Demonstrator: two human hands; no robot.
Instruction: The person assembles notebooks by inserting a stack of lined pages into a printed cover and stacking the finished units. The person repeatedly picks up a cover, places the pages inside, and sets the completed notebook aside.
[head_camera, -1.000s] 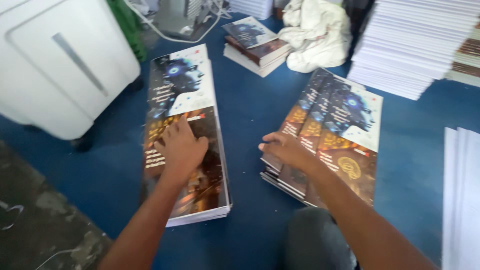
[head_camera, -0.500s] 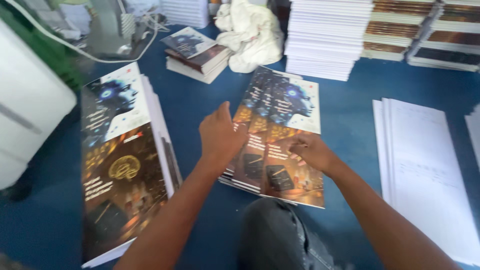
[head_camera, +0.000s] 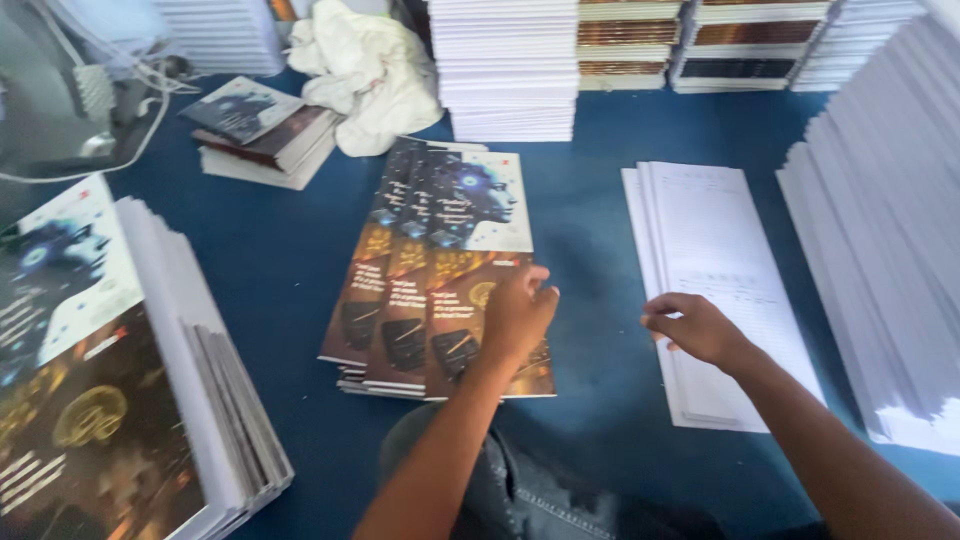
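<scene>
Fanned printed covers (head_camera: 440, 270) under flat, released left hand (head_camera: 515, 318); right hand (head_camera: 695, 328) loosely curled, empty, on white sheets (head_camera: 715, 250).

you are looking down at a blue carpet (head_camera: 280, 260). lying on it are a fanned stack of covers (head_camera: 435, 270), a pile of white sheets (head_camera: 715, 280), a tall stack of covers (head_camera: 110, 370) at the left, a few books (head_camera: 260, 125), a crumpled white cloth (head_camera: 370, 70) and white paper stacks (head_camera: 510, 65) at the back.

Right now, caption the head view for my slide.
Left hand rests on fanned book covers; right hand touches white printed sheets.
</scene>
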